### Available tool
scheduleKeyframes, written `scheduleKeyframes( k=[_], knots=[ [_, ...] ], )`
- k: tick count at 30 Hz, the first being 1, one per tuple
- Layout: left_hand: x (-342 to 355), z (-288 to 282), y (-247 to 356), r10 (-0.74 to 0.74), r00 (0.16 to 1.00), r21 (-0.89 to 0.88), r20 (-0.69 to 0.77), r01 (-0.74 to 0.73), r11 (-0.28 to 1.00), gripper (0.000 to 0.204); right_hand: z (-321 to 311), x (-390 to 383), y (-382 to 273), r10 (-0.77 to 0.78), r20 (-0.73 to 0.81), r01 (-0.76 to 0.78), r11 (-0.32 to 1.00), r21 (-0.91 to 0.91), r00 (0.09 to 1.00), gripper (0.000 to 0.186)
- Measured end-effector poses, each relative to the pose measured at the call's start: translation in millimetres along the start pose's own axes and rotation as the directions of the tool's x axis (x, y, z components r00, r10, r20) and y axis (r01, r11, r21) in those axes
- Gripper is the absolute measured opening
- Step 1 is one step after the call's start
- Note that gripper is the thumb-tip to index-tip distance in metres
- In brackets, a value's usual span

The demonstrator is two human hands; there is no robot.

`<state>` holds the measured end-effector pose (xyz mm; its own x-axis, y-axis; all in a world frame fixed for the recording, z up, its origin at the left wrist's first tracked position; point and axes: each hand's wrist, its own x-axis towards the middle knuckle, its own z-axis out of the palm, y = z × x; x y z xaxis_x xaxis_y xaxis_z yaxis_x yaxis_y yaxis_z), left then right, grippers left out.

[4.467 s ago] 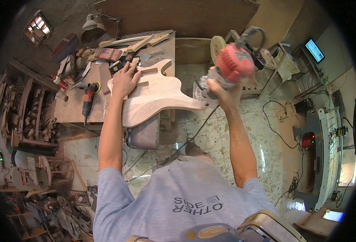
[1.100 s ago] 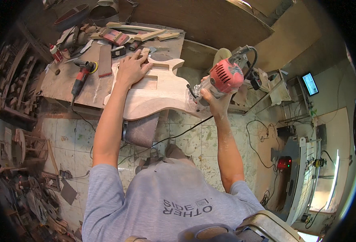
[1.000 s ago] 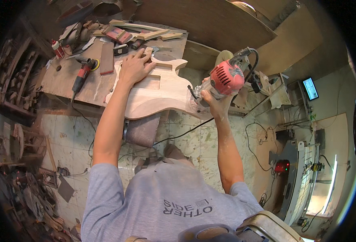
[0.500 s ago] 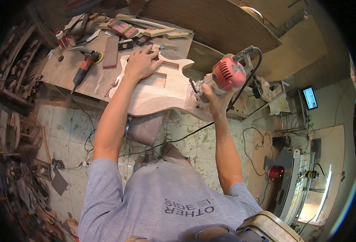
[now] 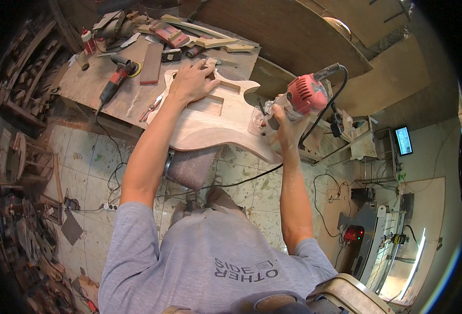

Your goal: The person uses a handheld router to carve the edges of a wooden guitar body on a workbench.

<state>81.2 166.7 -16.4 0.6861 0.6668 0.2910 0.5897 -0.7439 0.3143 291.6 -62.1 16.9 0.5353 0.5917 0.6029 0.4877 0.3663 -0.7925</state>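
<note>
A pale wooden electric guitar body (image 5: 202,121) with routed cavities lies flat on the workbench, its near edge jutting out over the front. My left hand (image 5: 191,83) rests on its far left part, palm down with fingers spread. At the body's right end, my right hand (image 5: 287,121) is wrapped round a red handheld router (image 5: 307,95). The router's clear base (image 5: 257,123) sits at the wood's edge; its bit is hidden. A black cord loops from the router's top down past my right wrist.
On the workbench (image 5: 84,82) lie a red-and-black sander (image 5: 117,79), a brown wood strip (image 5: 151,64), pliers (image 5: 151,108) and a glue bottle (image 5: 88,41). Wood offcuts (image 5: 215,42) pile up behind. The router's cord (image 5: 241,180) crosses below the bench. A lit screen (image 5: 404,141) stands at right.
My view has shifted slightly, so the bench and everything on it appear a little farther right. Both hands keep their places on the guitar body and router.
</note>
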Motion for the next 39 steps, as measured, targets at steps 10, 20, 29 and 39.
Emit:
scheduleKeyframes(
  k=[10, 20, 29, 39],
  knots=[
    [-1.7, -0.2, 3.0, 0.010, 0.999, -0.025, -0.047, -0.012, 1.000, 0.060, 4.0, 16.9, 12.2, 0.023, 0.022, -0.024, 0.999, 0.028, 0.999, 0.049],
    [-2.0, 4.0, 1.2, -0.015, 0.998, -0.013, -0.061, 0.014, 1.000, 0.063, 10.0, 32.8, 22.9, 0.100, 0.121, -0.115, 0.986, 0.124, 0.988, 0.056],
    [-3.8, 1.7, 4.3, -0.027, 0.998, -0.056, -0.055, 0.024, 0.998, 0.061, 20.0, 42.3, 37.4, 0.121, 0.184, -0.153, 0.973, 0.172, 0.976, 0.057],
    [-4.7, -2.3, 8.9, -0.038, 0.999, -0.053, -0.037, 0.036, 0.998, 0.059, 45.7, 46.1, 31.6, 0.118, 0.184, -0.153, 0.969, 0.193, 0.976, 0.053]
  ],
)
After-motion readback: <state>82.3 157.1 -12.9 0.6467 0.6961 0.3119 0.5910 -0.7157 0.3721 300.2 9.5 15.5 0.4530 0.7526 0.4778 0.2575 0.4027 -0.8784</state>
